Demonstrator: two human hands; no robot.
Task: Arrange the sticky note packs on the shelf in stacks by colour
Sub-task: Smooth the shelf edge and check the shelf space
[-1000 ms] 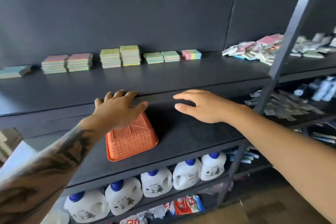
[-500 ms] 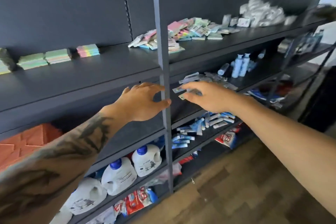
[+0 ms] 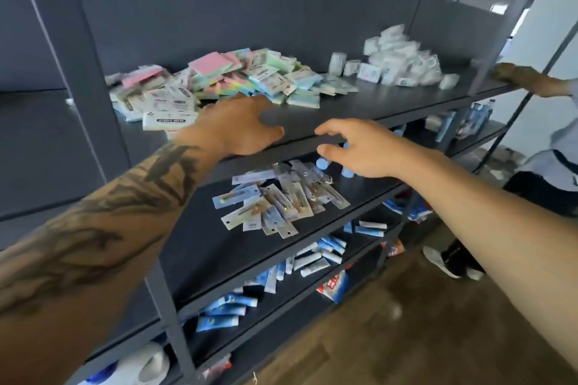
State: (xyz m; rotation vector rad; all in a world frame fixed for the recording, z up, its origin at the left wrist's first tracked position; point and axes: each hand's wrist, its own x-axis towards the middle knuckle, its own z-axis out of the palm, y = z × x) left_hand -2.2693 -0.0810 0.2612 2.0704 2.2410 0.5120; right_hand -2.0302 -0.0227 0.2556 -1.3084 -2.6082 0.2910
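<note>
Reaching toward the loose heap of sticky note packs (image 3: 219, 81), I have both hands out over the front of the top shelf (image 3: 359, 106), and neither holds anything. My left hand (image 3: 233, 125) hovers just beside the near edge of the heap, fingers spread and lightly bent, close to the white-labelled pack (image 3: 169, 120) that lies nearest me. My right hand (image 3: 359, 150) hangs open a little lower, at the shelf's front lip, fingers relaxed. The packs lie jumbled, pink, green, blue and rainbow ones overlapping, many label-side up so their colour is hidden. I judge this to be the fetching step: sorting is not yet begun on this heap. The next move calls for picking packs of one colour, probably the pink pack (image 3: 208, 62) on top, and pinching it cleanly without dragging its neighbours off the edge. Another person's hand (image 3: 516, 75) rests on the shelf's far end.
</note>
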